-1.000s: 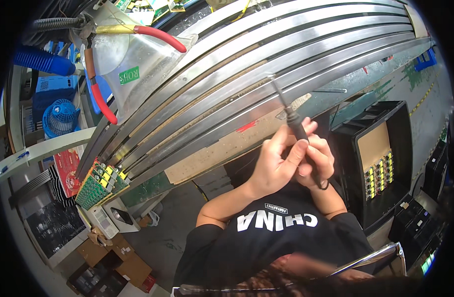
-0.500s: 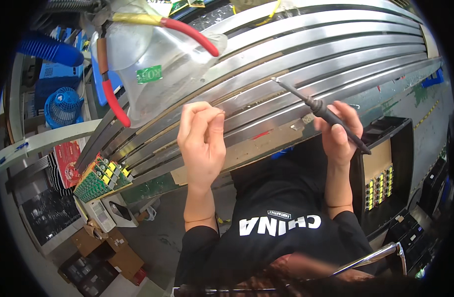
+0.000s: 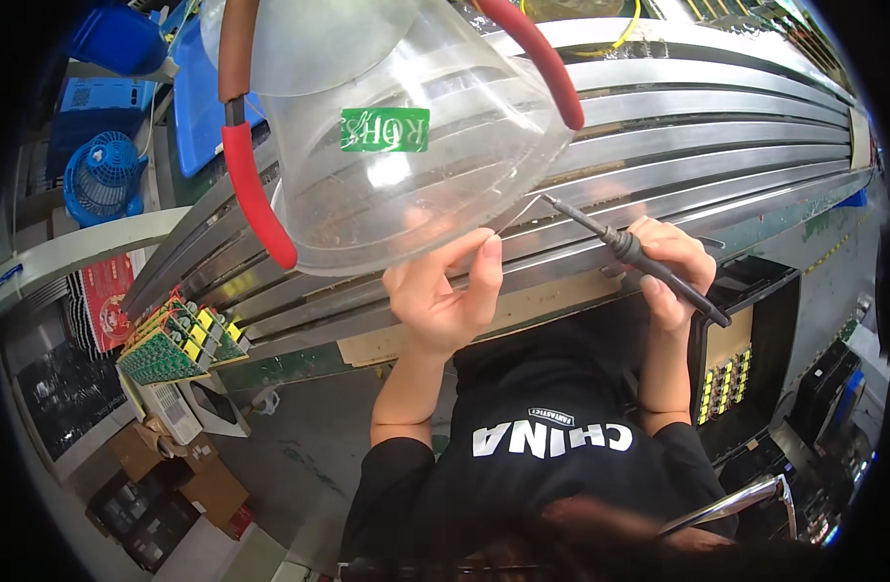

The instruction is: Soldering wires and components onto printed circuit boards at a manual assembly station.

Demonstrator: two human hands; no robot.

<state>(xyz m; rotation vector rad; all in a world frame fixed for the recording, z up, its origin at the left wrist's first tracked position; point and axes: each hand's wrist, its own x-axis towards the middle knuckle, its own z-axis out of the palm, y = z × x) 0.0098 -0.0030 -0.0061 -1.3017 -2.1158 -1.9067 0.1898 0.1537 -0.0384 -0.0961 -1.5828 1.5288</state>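
Observation:
My right hand [image 3: 670,267] is wrapped round the black handle of a soldering iron [image 3: 649,264], whose metal tip points up and to the left over the rails. Across from it, my left hand [image 3: 443,289] is closed in a pinch, thumb against index finger. A thin strand that looks like solder wire [image 3: 519,213] runs from those fingertips toward the iron's tip. Whether wire and tip touch is too fine to tell. Both hands are raised above the near edge of the metal rails [image 3: 678,145]. A clear plastic fume hood [image 3: 406,194] hangs just beyond the left hand.
Red-handled pliers [image 3: 256,194] hang at the hood, close to the camera. Green circuit boards [image 3: 178,344] with yellow parts stand at left, near a blue fan [image 3: 106,179]. A black crate [image 3: 755,291] holding more boards is at right. Cardboard boxes [image 3: 212,490] lie lower left.
The left hand has moved right, toward the iron's tip, and the strand between them now shows. The iron has lowered slightly. Hood and pliers appear larger and further right as the view shifted.

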